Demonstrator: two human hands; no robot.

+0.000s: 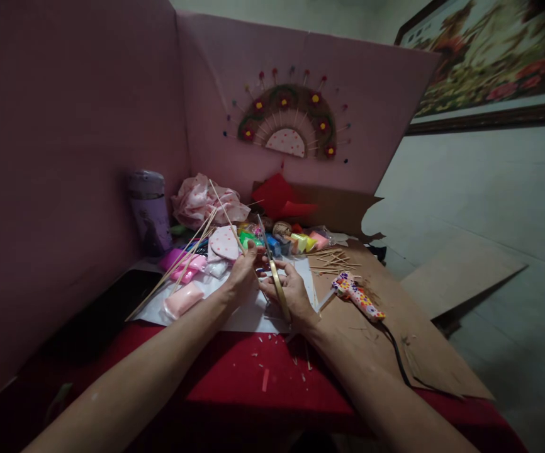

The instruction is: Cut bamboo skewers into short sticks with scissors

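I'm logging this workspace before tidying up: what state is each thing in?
Left hand: closed on a thin stick
Right hand: closed around the scissors
Scissors: held, blades pointing away from the person; blade opening unclear
Glue gun: lying down; on or off unclear
Purple tumbler: upright
Dotted cloth: crumpled
Loose sticks: scattered on cardboard
Flowered half-circle: up on the pink board

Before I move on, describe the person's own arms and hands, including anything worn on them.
The bare, tapering left forearm and right forearm show no sleeves, watch or bracelet. The ungloved, five-fingered left hand and right hand are too small and dim to rule out rings. A small, pale, roundish speck marks the left forearm.
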